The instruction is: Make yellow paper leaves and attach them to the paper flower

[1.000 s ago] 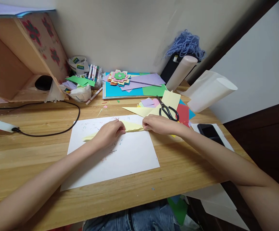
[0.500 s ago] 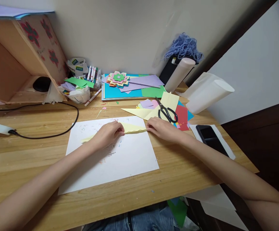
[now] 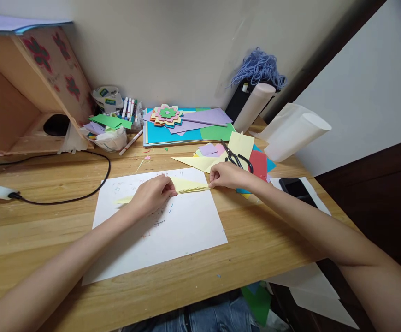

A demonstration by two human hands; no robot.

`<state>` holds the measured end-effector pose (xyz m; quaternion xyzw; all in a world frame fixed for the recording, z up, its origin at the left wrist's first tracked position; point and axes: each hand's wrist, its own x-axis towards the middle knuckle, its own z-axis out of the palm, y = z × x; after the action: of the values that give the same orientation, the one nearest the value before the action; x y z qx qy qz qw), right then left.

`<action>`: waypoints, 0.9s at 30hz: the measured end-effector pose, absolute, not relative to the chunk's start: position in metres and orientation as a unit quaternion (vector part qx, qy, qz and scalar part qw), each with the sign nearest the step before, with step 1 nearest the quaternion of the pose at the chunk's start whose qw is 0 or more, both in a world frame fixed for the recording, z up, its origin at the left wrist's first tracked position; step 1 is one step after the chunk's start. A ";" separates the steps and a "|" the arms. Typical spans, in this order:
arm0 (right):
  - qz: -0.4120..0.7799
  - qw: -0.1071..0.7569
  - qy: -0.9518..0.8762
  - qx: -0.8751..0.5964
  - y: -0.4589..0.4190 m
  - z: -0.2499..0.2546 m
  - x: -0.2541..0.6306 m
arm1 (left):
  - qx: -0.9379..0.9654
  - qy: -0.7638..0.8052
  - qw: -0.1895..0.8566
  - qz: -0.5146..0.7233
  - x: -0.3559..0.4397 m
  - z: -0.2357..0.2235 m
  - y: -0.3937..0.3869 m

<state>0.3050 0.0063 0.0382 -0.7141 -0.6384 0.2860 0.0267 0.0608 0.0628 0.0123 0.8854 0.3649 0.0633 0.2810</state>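
Observation:
A long folded strip of pale yellow paper (image 3: 188, 185) lies on a white sheet (image 3: 173, 230) in the middle of the wooden desk (image 3: 48, 230). My left hand (image 3: 152, 196) presses down on the strip's middle with its fingers curled over it. My right hand (image 3: 228, 176) pinches the strip's right tip. The strip's left end pokes out past my left hand.
Black scissors (image 3: 235, 158) rest on loose coloured paper scraps just behind my right hand. A stack of coloured sheets with a paper flower (image 3: 168, 115) sits at the back. A phone (image 3: 295, 188) lies at the right, a black cable (image 3: 83, 191) at the left, rolled paper (image 3: 290, 133) at the back right.
My right hand slid a little right along the strip, then came back to pinch its tip. My left hand stayed on the paper. The view shifted slightly.

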 end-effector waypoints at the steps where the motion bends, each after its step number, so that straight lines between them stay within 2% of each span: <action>1: 0.282 0.038 -0.634 -0.719 0.005 0.037 0.307 | 0.885 0.365 0.281 0.064 0.061 0.012 0.062; 12: 0.302 0.105 -0.601 -0.733 -0.011 0.026 0.336 | 0.877 0.397 0.262 0.070 0.060 0.013 0.062; 14: 0.259 0.145 -0.624 -0.723 -0.020 0.030 0.331 | 0.874 0.400 0.266 0.067 0.061 0.013 0.062; 18: 0.084 0.257 -0.717 -0.643 -0.040 0.031 0.303 | 0.874 0.399 0.267 0.072 0.061 0.013 0.061; 21: 0.069 0.249 -0.804 -0.536 -0.043 0.021 0.275 | 0.876 0.395 0.263 0.088 0.059 0.011 0.060; 27: 0.010 0.208 -0.869 -0.448 -0.022 -0.005 0.241 | 0.876 0.364 0.280 0.145 0.055 0.000 0.059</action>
<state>0.2409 -0.0219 -0.0053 -0.4484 -0.8693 0.0105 0.2076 0.0546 0.0588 0.0004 0.8763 0.3644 0.1449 0.2798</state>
